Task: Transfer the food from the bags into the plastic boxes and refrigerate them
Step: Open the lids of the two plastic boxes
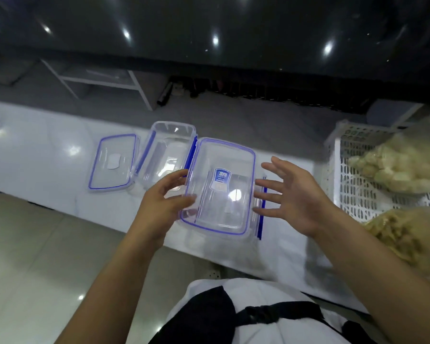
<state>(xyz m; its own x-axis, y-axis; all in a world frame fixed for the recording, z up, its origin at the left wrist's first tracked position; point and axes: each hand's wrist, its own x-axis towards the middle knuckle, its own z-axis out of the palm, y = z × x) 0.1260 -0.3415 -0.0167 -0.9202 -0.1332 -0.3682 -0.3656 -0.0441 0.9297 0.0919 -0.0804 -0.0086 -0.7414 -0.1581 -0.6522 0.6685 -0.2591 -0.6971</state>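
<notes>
A clear plastic box with a blue-sealed lid (220, 187) and a blue label sits on the white counter in front of me. My left hand (164, 197) grips the lid's left edge with curled fingers and thumb. My right hand (291, 197) hovers just right of the box, fingers spread and straight, fingertips near the blue side clip. Behind and to the left stands a second clear box (168, 147), open, with its loose lid (113, 163) lying flat beside it. Two clear bags of pale food (402, 167) (402, 234) lie at the right.
A white perforated plastic basket (355, 187) holds the upper food bag at the right. The white counter (47, 155) runs left to right, with its front edge near my body. Behind it are a dark glossy surface and a white metal frame (104, 78).
</notes>
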